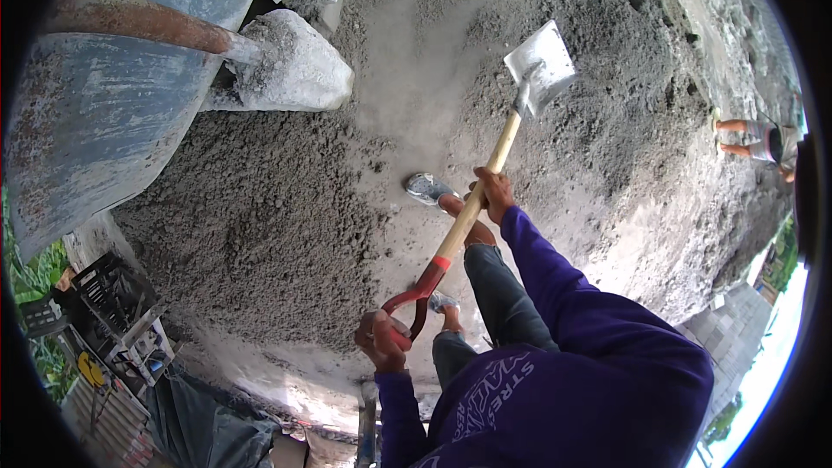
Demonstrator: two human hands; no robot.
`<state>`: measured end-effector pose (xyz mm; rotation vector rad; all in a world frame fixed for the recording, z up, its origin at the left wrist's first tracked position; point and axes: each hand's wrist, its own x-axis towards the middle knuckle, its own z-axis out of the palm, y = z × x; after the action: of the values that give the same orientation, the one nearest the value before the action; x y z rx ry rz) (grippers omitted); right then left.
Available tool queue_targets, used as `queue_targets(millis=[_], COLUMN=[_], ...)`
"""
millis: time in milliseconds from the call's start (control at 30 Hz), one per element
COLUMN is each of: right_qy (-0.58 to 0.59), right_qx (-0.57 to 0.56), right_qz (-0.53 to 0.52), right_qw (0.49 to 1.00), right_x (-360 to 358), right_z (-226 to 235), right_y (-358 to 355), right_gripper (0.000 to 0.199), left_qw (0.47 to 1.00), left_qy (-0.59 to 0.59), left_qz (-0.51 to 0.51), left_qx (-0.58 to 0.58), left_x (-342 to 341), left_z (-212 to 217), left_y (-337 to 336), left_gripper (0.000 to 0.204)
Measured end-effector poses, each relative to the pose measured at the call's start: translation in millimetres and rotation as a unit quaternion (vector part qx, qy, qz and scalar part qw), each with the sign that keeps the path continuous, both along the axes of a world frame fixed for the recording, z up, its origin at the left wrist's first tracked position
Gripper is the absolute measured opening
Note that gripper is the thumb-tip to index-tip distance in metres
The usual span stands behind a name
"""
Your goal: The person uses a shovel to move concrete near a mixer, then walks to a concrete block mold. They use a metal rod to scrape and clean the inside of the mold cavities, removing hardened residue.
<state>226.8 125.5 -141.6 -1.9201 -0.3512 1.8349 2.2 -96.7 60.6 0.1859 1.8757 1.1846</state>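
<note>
A shovel (468, 224) lies slantwise in front of me, held in both hands. My left hand (381, 340) is closed round its red D-shaped handle. Farther along, my right hand (494, 194) grips the pale wooden shaft. The square metal blade (539, 69) points away to the upper right, over loose grey sandy material (615, 61); whether it touches the ground I cannot tell. No load shows on the blade. To the left of my feet spreads a layer of darker, lumpy grey mix (269, 208).
A large worn blue-grey metal container (113, 113) stands at upper left, a rusty bar (143, 19) across it, near a whitish crusted block-like piece (303, 65). Black crates (108, 295) and dark plastic sheeting (204, 420) lie lower left. Another person (763, 140) stands far right.
</note>
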Motion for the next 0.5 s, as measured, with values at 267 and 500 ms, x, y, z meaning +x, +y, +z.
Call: queue_targets(millis=[267,500], right_qy=[0.016,-0.027], right_qx=[-0.164,-0.142], right_qz=[0.178,0.089], right_qw=[0.97,0.985], right_x=[-183,-116], right_z=[-27,-61], right_y=[-279,-161], right_gripper=[0.057,0.048], left_qw=[0.97,0.974], left_qy=[-0.007,-0.004], left_qz=[0.214,0.119], left_qx=[-0.118,-0.191], left_x=[-94,-43], left_z=[82,53], left_y=[-231,-78], left_gripper=[0.043,0.041])
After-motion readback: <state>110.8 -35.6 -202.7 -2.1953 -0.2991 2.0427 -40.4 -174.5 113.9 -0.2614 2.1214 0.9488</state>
